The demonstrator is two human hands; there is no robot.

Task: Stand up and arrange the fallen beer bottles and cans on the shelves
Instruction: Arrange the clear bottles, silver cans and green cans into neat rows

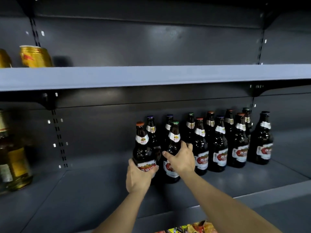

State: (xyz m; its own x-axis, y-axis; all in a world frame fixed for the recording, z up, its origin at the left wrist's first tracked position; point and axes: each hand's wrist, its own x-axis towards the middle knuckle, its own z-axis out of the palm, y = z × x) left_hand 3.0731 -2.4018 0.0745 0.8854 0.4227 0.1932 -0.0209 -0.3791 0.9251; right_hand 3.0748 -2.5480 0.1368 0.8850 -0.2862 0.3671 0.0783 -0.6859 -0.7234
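Note:
Several dark brown beer bottles (218, 145) with red and white labels stand upright in two rows on the lower grey shelf (84, 190). My left hand (138, 175) grips the base of the leftmost bottle (143, 145), which has an orange cap and stands upright at the row's left end. My right hand (182, 158) wraps around the body of the neighbouring green-capped bottle (173, 143), also upright. On the upper shelf (151, 76) a gold can (34, 56) leans at the far left, beside another gold can (5, 58) cut by the frame edge.
Yellowish clear bottles (13, 165) stand blurred at the lower shelf's far left. Colourful snack packets (190, 228) show on a shelf below, at the frame's bottom. Black brackets and slotted uprights (58, 137) hold the shelves. Bare shelf lies between the yellowish bottles and the beer rows.

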